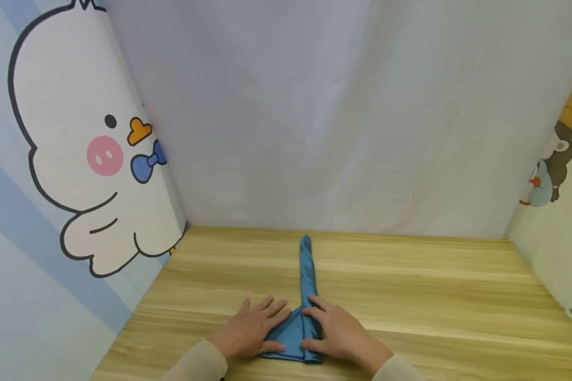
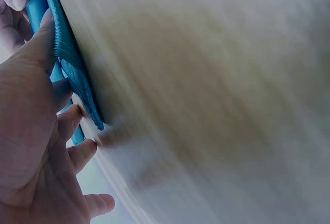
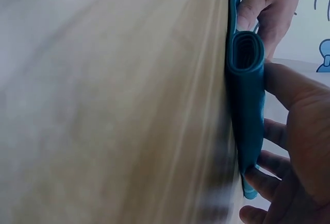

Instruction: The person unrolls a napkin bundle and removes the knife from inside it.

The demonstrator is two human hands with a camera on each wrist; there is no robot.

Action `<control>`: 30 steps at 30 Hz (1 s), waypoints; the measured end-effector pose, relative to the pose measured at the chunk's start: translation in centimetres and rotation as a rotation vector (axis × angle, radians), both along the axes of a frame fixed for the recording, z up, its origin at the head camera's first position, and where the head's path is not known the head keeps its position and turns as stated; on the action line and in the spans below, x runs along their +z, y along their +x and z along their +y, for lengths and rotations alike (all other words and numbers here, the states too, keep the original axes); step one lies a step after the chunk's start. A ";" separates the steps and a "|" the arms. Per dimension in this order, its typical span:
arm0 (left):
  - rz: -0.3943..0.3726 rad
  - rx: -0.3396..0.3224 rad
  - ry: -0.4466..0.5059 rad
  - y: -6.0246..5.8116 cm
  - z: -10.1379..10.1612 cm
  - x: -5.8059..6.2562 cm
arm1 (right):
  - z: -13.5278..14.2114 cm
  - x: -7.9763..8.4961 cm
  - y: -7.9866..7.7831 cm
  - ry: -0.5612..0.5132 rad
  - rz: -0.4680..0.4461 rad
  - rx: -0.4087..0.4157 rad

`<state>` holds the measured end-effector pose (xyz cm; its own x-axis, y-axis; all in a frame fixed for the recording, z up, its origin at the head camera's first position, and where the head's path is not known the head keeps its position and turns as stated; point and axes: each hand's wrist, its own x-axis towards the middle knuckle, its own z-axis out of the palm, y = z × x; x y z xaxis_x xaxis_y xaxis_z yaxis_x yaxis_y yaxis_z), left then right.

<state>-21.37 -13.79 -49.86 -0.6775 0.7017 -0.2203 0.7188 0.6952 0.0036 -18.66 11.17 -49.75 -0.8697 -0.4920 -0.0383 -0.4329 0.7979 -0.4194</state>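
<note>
A blue cloth lies on the table, partly rolled. Its long narrow roll point(image 1: 307, 272) points away from me, and a flat triangular part point(image 1: 289, 336) spreads out to the left of it. My left hand point(image 1: 249, 329) rests with spread fingers on the left edge of that flat part, thumb near the front edge. On the roll's near end lie the fingertips and thumb of my right hand point(image 1: 337, 329), coming from the right. Seen from the right wrist, the roll's end point(image 3: 246, 54) shows several wound layers, with the right fingers point(image 3: 264, 180) touching its side.
The wood-grain table point(image 1: 434, 296) extends on both sides of the cloth. A pale curtain point(image 1: 338, 116) hangs along its back edge. Side panels with cartoon prints stand at left and right, a white cartoon bird point(image 1: 71, 121) on the left one.
</note>
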 end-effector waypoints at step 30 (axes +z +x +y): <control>-0.044 0.037 0.019 1.4 -0.3 1.0 | 0.9 0.0 -0.1 -0.003 0.061 0.049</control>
<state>-19.97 -14.07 -48.84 -0.6929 0.6808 -0.2375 0.6916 0.7206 0.0481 -18.71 12.06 -49.73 -0.8451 -0.5343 0.0158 -0.4966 0.7738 -0.3933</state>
